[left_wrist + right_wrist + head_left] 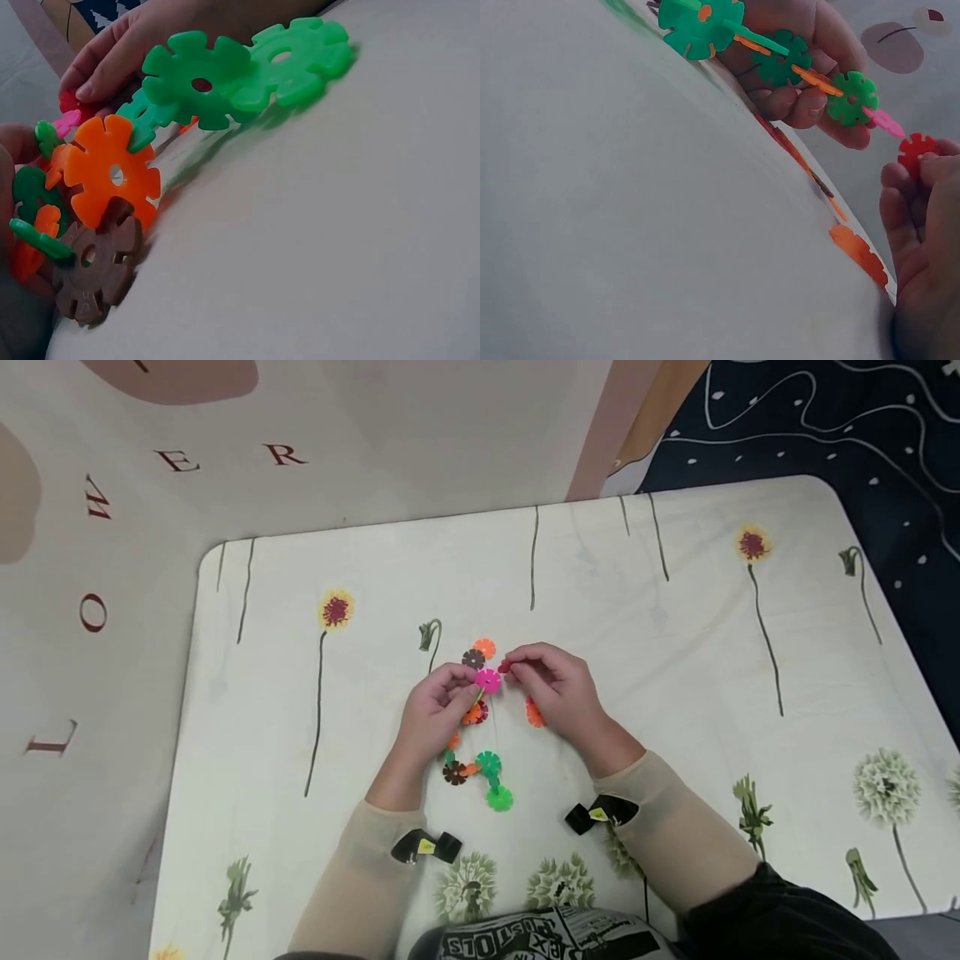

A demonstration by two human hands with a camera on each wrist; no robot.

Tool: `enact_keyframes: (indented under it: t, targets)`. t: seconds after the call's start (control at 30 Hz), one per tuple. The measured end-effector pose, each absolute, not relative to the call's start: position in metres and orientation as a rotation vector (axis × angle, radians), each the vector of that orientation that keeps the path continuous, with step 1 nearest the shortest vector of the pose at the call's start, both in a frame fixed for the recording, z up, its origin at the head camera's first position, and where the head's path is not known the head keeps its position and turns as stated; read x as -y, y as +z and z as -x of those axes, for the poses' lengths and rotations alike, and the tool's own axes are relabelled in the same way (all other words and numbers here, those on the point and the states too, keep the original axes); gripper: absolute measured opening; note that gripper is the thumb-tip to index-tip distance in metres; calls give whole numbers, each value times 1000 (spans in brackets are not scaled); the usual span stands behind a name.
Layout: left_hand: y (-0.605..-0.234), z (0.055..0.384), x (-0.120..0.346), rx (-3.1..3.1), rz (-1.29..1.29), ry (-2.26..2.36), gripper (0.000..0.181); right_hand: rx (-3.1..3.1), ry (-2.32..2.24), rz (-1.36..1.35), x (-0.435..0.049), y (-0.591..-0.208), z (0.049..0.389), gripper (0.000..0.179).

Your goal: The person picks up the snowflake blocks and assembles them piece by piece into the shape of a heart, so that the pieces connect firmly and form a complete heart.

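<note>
Near the table's middle, my left hand (435, 708) grips a chain of notched plastic snowflake discs. Its upper end carries a green disc (853, 99) between the fingertips and a pink disc (487, 681) slotted onto it. Lower down hang an orange disc (112, 172), a brown disc (97, 274) and a bright green disc (499, 798). Thumb and finger of my right hand (558, 693) pinch a red disc (915, 154) beside the pink one. Whether red and pink touch, I cannot tell. Part of the chain is hidden behind the left fingers.
Beyond the left fingertips lie an orange disc (484, 648) and a dark brown disc (473, 659). Another orange disc (534, 713) lies under the right hand. The white flower-printed tabletop (637, 610) meets a pale wall-like surface (420, 452) along its far edge.
</note>
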State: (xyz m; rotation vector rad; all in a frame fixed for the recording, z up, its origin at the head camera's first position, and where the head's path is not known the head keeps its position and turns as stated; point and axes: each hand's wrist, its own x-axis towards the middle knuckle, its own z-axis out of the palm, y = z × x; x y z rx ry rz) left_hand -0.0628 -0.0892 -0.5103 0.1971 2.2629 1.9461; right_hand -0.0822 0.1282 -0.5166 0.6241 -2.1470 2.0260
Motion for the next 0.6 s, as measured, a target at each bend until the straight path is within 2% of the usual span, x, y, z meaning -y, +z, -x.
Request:
enact_keyframes:
  t: [0.6]
  targets:
    - [-510,62,89,-2256,-247,1964,5,2135,2103,-718,-130,-519,84,22]
